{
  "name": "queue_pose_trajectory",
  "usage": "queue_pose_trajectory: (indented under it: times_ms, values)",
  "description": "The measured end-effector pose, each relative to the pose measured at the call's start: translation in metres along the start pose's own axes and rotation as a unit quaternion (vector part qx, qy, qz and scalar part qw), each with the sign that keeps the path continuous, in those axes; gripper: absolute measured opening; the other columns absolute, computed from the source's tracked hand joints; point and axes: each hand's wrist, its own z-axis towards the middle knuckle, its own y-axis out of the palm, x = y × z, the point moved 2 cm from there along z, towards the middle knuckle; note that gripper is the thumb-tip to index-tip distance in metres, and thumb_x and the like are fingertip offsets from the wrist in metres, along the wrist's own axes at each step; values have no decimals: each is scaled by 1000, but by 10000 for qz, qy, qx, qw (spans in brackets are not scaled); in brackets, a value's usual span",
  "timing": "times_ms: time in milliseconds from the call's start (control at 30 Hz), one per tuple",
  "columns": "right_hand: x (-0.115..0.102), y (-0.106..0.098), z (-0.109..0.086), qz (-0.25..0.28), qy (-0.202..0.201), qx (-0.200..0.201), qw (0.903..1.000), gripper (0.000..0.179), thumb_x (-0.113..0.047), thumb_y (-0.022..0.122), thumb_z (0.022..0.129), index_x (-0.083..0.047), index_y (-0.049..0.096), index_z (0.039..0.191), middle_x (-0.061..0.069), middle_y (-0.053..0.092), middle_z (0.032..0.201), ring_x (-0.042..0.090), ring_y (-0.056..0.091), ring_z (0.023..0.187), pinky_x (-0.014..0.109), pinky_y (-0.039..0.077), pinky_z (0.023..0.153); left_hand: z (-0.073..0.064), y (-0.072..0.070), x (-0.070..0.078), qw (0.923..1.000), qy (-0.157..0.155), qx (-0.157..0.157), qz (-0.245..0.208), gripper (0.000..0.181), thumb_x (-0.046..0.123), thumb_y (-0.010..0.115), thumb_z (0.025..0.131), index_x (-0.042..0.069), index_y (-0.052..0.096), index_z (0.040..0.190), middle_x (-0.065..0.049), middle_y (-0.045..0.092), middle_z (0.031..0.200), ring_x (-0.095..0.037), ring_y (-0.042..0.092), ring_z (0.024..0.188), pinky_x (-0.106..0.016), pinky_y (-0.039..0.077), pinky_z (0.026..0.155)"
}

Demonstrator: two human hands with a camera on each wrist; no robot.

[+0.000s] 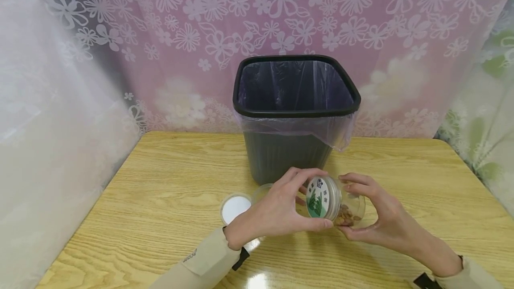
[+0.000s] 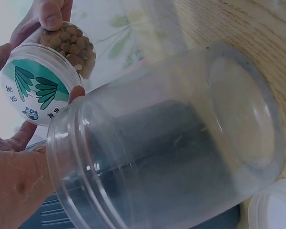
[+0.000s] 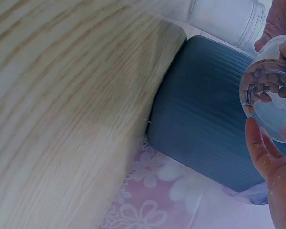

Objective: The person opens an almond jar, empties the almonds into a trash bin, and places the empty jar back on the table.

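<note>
A small clear jar point(image 1: 357, 203) is held on its side above the table, its lid turned to the left. Brown pellet-like pieces point(image 2: 74, 45) lie inside it. The lid point(image 1: 317, 197) carries a white and green label with leaves and dark characters. My left hand point(image 1: 277, 213) grips the lid's rim, fingers over the top and thumb beneath. From the other side my right hand point(image 1: 395, 217) holds the jar body near its base between fingers and thumb. A larger clear jar point(image 2: 171, 133) stands beside the left wrist, mostly covered by that hand in the head view.
Behind the hands stands a dark bin point(image 1: 281, 155) with a black rim and a purple liner bag. A white-topped round lid point(image 1: 234, 208) lies on the wooden table point(image 1: 168, 182) left of the larger jar. Floral curtains point(image 1: 257, 12) hang around the table.
</note>
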Motion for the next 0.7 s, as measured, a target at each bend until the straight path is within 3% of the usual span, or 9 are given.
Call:
queue_pose_trajectory:
  times_ms: [100, 233, 533, 700]
  values:
    - [0, 1, -1, 64, -11, 14, 10000, 69, -35, 79, 86, 18, 52, 122, 25, 58, 135, 17, 54, 135, 11, 45, 99, -1, 0, 0, 10000, -9, -69, 10, 83, 44, 81, 87, 33, 35, 155, 1, 46, 135, -5, 54, 115, -16, 56, 88]
    - [1, 2, -1, 116, -7, 28, 9999, 68, -34, 80, 85, 18, 53, 121, 26, 58, 135, 17, 53, 137, 11, 44, 103, -2, -2, 1, 9994, 201, -61, 284, 87, 45, 81, 86, 33, 31, 156, 0, 42, 145, -7, 52, 123, -19, 54, 95]
    - [0, 3, -3, 130, 65, 43, 9999, 67, -35, 79, 86, 17, 54, 120, 26, 57, 136, 17, 53, 137, 10, 43, 103, -1, -2, 1, 9878, 1072, -46, 1131, 95, 38, 90, 78, 28, 35, 155, -5, 32, 158, -18, 41, 144, -36, 45, 115]
    - [-1, 4, -3, 283, 27, 60, 9996, 68, -32, 80, 85, 18, 52, 121, 25, 57, 137, 18, 53, 137, 10, 43, 103, 0, 0, 1, 9804, 1488, -5, 1289, 88, 29, 90, 78, 24, 41, 151, -7, 34, 156, -20, 40, 145, -35, 44, 116]
